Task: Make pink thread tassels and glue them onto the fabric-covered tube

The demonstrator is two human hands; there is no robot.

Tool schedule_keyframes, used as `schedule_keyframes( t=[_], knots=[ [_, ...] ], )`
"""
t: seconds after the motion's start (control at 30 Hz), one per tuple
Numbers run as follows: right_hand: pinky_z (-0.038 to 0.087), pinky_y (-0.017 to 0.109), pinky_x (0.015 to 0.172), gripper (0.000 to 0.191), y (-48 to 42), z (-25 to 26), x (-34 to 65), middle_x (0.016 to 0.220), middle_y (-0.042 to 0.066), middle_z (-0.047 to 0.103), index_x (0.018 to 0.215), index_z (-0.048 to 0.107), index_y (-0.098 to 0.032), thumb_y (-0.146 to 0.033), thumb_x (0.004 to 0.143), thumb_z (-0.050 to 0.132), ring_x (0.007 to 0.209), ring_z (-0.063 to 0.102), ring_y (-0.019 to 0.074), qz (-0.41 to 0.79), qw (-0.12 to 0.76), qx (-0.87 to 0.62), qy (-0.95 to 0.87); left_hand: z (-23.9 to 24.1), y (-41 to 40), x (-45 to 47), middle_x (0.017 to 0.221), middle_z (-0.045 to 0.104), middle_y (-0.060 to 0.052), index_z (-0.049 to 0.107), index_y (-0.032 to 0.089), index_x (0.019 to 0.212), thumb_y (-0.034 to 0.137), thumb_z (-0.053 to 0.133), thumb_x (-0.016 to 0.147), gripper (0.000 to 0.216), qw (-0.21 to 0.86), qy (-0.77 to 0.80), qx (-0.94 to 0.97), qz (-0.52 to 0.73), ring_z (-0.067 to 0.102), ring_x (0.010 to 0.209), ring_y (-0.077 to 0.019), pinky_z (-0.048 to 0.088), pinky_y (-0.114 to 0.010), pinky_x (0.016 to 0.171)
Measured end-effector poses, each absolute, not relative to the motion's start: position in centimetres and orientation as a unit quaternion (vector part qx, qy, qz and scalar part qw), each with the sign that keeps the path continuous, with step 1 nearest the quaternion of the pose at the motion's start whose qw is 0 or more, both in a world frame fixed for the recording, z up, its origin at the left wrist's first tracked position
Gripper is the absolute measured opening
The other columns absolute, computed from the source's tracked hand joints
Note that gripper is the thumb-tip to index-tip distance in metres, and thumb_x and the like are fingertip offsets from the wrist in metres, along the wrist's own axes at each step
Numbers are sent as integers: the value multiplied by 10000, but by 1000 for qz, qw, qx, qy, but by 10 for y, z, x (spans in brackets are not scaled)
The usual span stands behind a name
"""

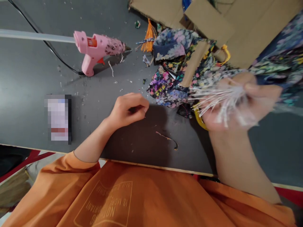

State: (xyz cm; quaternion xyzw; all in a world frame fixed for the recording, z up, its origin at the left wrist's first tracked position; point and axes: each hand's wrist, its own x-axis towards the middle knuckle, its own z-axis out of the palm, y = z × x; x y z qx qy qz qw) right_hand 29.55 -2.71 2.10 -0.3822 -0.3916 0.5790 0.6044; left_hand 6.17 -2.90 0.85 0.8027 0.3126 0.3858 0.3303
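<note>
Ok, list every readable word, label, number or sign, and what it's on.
"NOTHING": upside down on the orange fabric shirt.
"IS MORE": same shirt.
"IMPORTANT": same shirt, partly unclear.
Last line, same shirt: too blurred to read surely.
Black-edged rectangular phone: pixelated, unreadable.

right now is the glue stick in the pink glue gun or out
In: the translucent glue stick runs into the back of the pink glue gun, its front end hidden.

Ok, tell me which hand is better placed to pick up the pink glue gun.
The left hand, I'd judge: it is nearer the pink glue gun and holds nothing that shows. The right hand is farther off and occupied with a bunch of white strands.
</note>
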Motion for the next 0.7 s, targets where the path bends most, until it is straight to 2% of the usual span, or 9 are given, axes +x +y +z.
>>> schedule_keyframes(
  t=[0.1,0.17,0.23,0.27,0.37,0.43,0.53,0.63,0.7],
  knots=[
    [206,247,359,336,-32,17,295,483,-40,382,539,439,-208,-251,794,655,391,339,60,461,605,-420,-495,9,-34,65,745,640,29,600,214,859,204,552,914,74,373,367,738,425,581,600,-47,511,-200,628],
    [296,261,462,208,-43,18,285,552,-25,476,649,532,-205,-207,852,577,496,422,79,408,514,-408,-635,8,-36,69,755,626,30,586,221,874,284,512,957,128,360,427,680,476,548,538,-30,470,-174,525],
    [315,243,466,203,-56,23,272,559,-39,475,677,497,-210,-146,868,524,488,405,70,389,411,-373,-735,4,-36,70,700,576,38,552,223,860,336,472,981,184,323,473,625,530,504,490,-27,413,-164,450],
    [344,239,475,196,-62,25,265,566,-34,512,690,491,-214,-121,863,496,509,450,80,365,387,-331,-779,2,-34,70,670,547,44,535,225,861,350,449,992,201,302,490,608,547,486,476,-28,403,-166,445],
    [469,253,608,106,-71,25,250,732,-1,685,813,565,-199,-192,906,514,655,595,107,322,351,-230,-849,-3,-28,65,634,513,53,519,228,904,368,382,1017,226,262,528,597,544,463,459,-24,430,-178,500],
    [476,291,662,115,-72,19,246,785,29,712,833,626,-179,-224,915,559,726,625,139,237,322,-277,-874,-3,-26,62,638,538,49,550,221,905,379,384,1016,255,277,537,607,517,470,460,-19,428,-174,500],
    [450,340,643,188,-67,7,250,804,72,710,811,687,-160,-301,900,603,742,629,195,118,247,-359,-892,-1,-27,62,718,642,29,639,208,902,343,465,989,237,325,505,649,468,546,514,-21,465,-165,521],
    [476,378,654,275,-63,3,257,843,99,714,906,710,-130,-392,863,635,758,639,234,104,273,-377,-879,4,-30,67,870,727,4,703,214,951,238,570,934,136,313,442,720,434,674,733,-67,562,-206,702],
    [503,378,700,204,-61,5,260,869,98,717,944,695,-147,-324,878,616,792,646,227,145,322,-411,-840,7,-33,71,903,739,0,716,215,967,171,620,893,128,300,406,748,431,695,834,-84,576,-216,773]
  ],
)
